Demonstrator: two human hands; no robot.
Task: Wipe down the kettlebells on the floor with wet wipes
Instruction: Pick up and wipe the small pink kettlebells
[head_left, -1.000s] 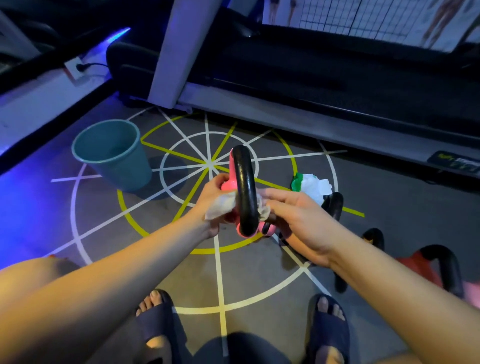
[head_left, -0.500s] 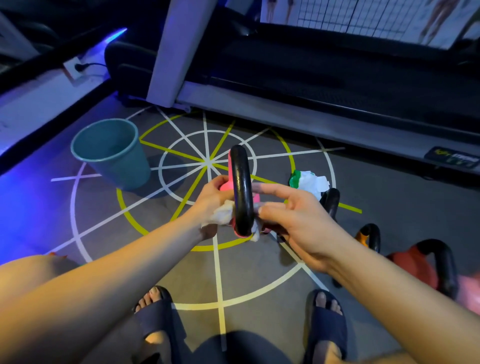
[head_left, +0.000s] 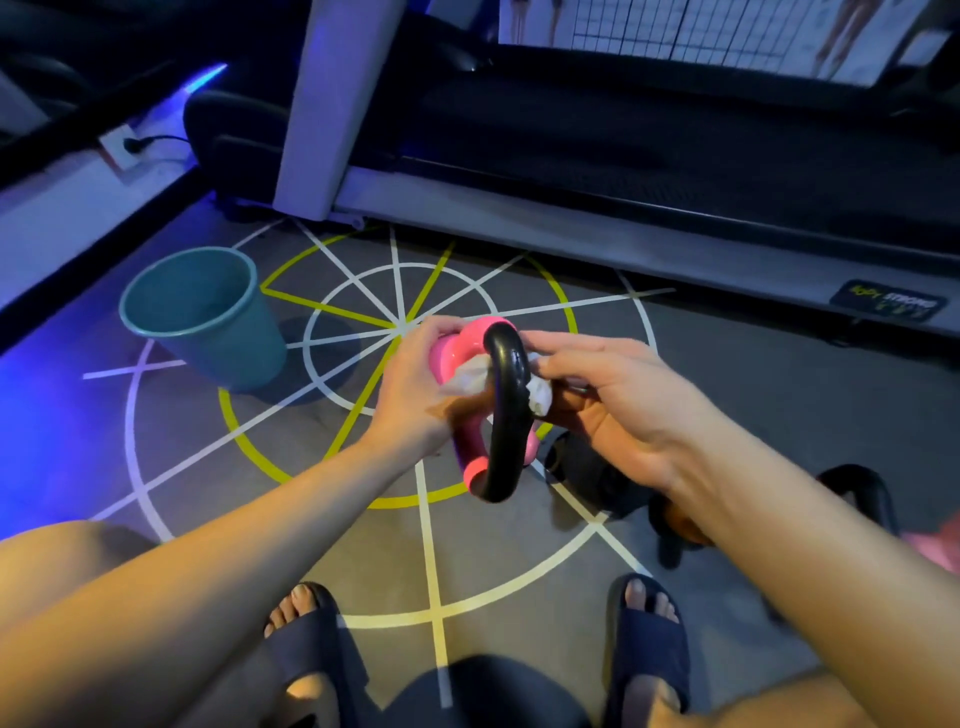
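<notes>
Pink kettlebell (head_left: 460, 349), black handle (head_left: 506, 415): held up over the floor (head_left: 519, 566) between both hands, its body mostly hidden by the left hand (head_left: 415, 389), which grips it.
Wet wipe (head_left: 539, 399): bunched and showing on both sides of the handle, pinched by the right hand (head_left: 618, 410).
Other kettlebells (head_left: 592, 480): on the floor at right, dim, partly behind the right forearm, one cut off by the frame edge.
Teal bin (head_left: 208, 317): on the floor at left.
Treadmill (head_left: 623, 171): beyond.

The kettlebell (head_left: 462, 348) is glossy pink with a black handle (head_left: 506, 415). The wipe (head_left: 540, 397) against it is white. The floor (head_left: 753, 405) is grey, patterned with white circles and spokes and yellow-green arcs and lines, and tinted blue-violet towards its left edge. The bin (head_left: 244, 343) is teal. The slides (head_left: 649, 644) are dark navy.
</notes>
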